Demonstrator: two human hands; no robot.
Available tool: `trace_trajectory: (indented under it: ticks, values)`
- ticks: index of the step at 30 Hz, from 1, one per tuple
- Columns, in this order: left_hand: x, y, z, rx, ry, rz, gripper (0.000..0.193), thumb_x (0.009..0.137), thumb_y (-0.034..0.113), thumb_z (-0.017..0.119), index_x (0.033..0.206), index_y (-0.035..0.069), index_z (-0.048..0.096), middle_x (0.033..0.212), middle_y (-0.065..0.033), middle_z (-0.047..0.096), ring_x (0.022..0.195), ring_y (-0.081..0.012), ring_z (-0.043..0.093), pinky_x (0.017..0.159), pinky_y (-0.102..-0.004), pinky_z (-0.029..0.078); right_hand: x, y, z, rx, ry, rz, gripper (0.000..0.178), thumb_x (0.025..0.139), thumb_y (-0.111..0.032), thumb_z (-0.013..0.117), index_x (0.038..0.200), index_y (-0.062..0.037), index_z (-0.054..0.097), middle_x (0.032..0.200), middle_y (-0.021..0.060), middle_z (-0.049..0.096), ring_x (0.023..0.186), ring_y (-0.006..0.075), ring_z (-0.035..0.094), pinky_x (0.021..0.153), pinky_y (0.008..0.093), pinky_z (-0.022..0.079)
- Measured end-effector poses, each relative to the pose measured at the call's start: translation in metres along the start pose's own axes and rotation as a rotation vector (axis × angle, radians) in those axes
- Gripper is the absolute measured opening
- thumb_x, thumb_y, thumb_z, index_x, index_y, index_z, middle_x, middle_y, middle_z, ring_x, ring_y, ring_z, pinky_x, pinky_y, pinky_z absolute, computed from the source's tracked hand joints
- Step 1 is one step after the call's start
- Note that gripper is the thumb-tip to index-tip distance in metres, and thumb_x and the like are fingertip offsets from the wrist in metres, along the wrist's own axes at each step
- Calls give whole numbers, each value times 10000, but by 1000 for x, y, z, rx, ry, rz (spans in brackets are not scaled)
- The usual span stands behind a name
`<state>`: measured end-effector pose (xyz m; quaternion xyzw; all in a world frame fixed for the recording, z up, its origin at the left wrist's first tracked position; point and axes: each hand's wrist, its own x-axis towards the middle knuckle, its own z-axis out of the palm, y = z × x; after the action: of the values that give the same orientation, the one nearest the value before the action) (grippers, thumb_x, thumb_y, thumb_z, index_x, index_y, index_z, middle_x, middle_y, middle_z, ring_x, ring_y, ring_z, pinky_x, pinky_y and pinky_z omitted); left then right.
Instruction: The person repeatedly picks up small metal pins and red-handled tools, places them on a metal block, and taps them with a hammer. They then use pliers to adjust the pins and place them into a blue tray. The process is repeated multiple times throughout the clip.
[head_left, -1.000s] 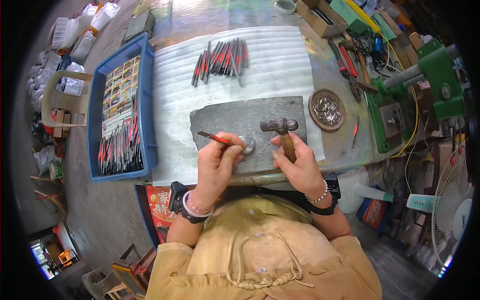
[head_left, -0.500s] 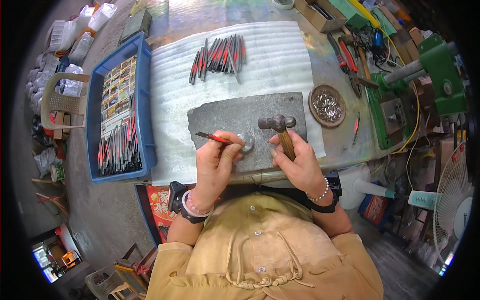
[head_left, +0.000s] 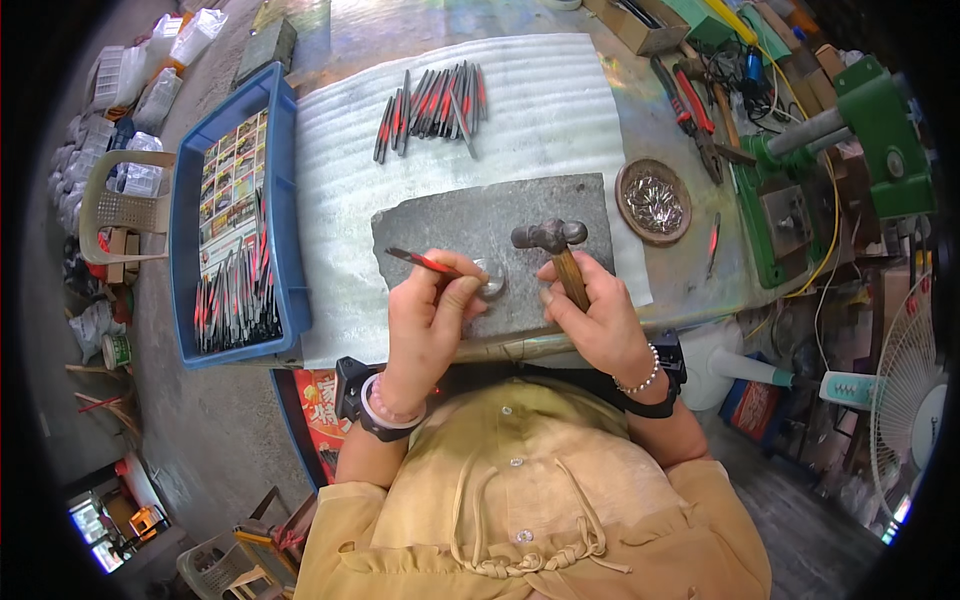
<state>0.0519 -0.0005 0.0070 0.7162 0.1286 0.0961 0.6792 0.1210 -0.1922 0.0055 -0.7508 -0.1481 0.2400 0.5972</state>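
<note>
The left hand [head_left: 425,315] pinches a slim red-and-black piece [head_left: 435,264] between thumb and fingers, mid-frame, its dark tip pointing to the upper left; its other end is at a round metal disc [head_left: 493,284] on a grey slab [head_left: 460,215] — whether they touch, I cannot tell. The right hand [head_left: 600,320] is closed round the handle of a hammer [head_left: 550,237], head over the slab.

The step in hand looks like lining up the piece at the disc; a blow would call for a steady piece and fingertips out from under the hammer head.

The slab's lower edge lies close to the surface's [head_left: 680,270] front edge. A bowl [head_left: 660,240] just right of the slab limits sideways swing — more room lies upward, where white sheet [head_left: 340,190] shows.
</note>
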Motion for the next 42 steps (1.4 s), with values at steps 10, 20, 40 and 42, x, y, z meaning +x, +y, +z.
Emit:
trace_trajectory:
  ticks: [10,20,40,42]
  values:
    - [-1,0,0,24,-13,21,37,951,-10,553,975,-7,581,828,-29,621,700,-85,616,635,-223,522,0,3,1,-13,14,-29,193,910,-51,593,1086,24,565,843,23,598,702,81,606,647,238,500]
    - [-1,-2,2,79,8,85,47,949,-28,541,968,-18,583,831,-50,631,679,-96,634,617,-231,536,-1,4,1,-24,15,-33,200,903,-54,600,1081,31,567,848,37,627,696,84,611,648,242,502]
    - [-6,2,10,723,-25,516,279,743,-81,595,985,58,593,848,-110,619,710,-299,650,571,-373,522,-11,-41,7,108,-16,-189,219,852,-37,696,1054,5,621,786,-19,597,676,26,543,613,201,448]
    - [-8,3,8,714,-31,488,281,743,-53,620,998,63,593,852,-113,620,712,-307,652,568,-376,524,-10,-57,10,15,-59,-258,190,840,-35,713,1011,1,640,758,-22,594,654,22,510,577,218,427]
